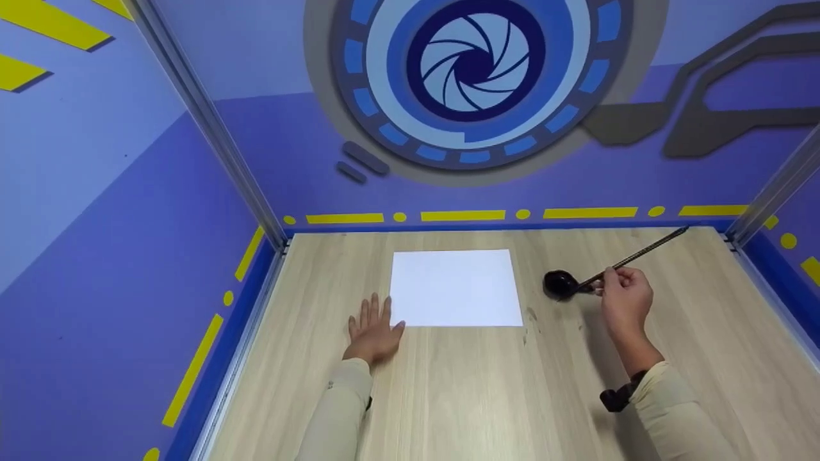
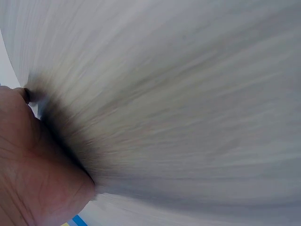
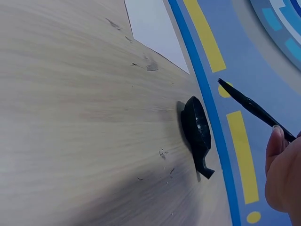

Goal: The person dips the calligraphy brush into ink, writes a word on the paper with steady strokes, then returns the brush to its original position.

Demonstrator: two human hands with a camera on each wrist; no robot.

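A white sheet of paper lies on the wooden table. My left hand rests palm down with fingers spread at the sheet's lower left corner. In the left wrist view, only the base of that hand shows against the tabletop. My right hand pinches a dark writing brush by its shaft, tip pointing down and left. Just left of that hand stands a small black ink dish with a short handle. In the right wrist view, the brush tip shows above and apart from the dish.
Small dark smudges mark the table between paper and dish. A blue and purple printed wall rises along the back edge, with side panels left and right. A black device sits on my right wrist.
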